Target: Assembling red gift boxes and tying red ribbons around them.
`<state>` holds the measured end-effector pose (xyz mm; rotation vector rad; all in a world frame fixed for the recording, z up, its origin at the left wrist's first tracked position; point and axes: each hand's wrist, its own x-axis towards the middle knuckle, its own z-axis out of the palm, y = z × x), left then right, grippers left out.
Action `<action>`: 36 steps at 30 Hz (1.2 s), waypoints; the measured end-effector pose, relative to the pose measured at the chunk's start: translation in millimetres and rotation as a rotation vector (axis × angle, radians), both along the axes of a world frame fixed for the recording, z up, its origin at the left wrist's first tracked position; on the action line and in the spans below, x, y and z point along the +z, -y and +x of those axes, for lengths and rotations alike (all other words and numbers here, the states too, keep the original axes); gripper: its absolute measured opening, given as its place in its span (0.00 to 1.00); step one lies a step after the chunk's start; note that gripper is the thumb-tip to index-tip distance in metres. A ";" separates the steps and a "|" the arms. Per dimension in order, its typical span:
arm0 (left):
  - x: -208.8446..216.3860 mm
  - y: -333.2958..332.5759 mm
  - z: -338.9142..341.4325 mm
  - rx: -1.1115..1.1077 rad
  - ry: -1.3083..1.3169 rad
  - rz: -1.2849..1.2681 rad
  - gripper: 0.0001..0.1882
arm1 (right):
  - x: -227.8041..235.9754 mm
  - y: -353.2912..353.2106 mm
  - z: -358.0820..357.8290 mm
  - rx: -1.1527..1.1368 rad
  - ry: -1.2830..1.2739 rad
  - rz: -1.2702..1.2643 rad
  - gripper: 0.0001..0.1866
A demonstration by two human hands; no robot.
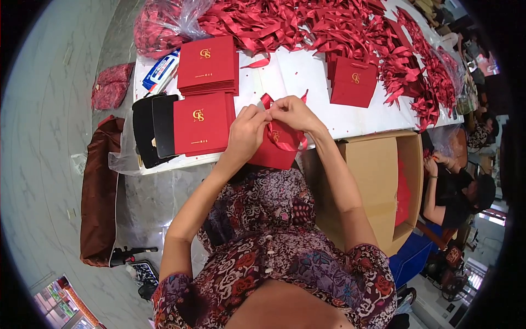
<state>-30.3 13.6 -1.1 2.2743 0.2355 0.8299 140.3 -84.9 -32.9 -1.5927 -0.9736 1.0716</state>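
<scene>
From the head view, the left hand and the right hand meet just above the near edge of a white counter. The fingers of both hands are drawn together at the tips, pinching a narrow, shiny red ribbon between them. Its loop hangs across a red paper bag with a gold emblem — this bag lies under the hands, at the counter's near edge.

Just left of the left hand is a neat stack of red, gold-marked bags; a second stack of red bags sits directly beyond it. Flat black pieces lie beside the nearer stack, at the counter's left end. Farther right, beyond the right hand, rests a small group of red bags — and a tangled heap of red ribbons covers the far side. An open brown cardboard box stands near the right forearm.
</scene>
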 end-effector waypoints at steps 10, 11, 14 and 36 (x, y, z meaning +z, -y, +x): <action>-15.7 -6.1 4.0 0.130 -0.298 -0.083 0.10 | -1.5 -16.1 3.2 -0.335 0.144 0.135 0.15; -17.8 -8.1 5.6 0.149 -0.322 -0.128 0.12 | -0.4 -12.8 7.4 -0.333 0.143 0.136 0.15; -0.7 -10.7 14.8 0.209 -0.557 -0.156 0.16 | 16.6 1.2 13.3 -0.403 0.450 -0.053 0.16; -15.3 -11.1 42.6 0.171 -0.348 -0.381 0.09 | -3.5 -1.6 5.8 -0.347 0.001 0.096 0.08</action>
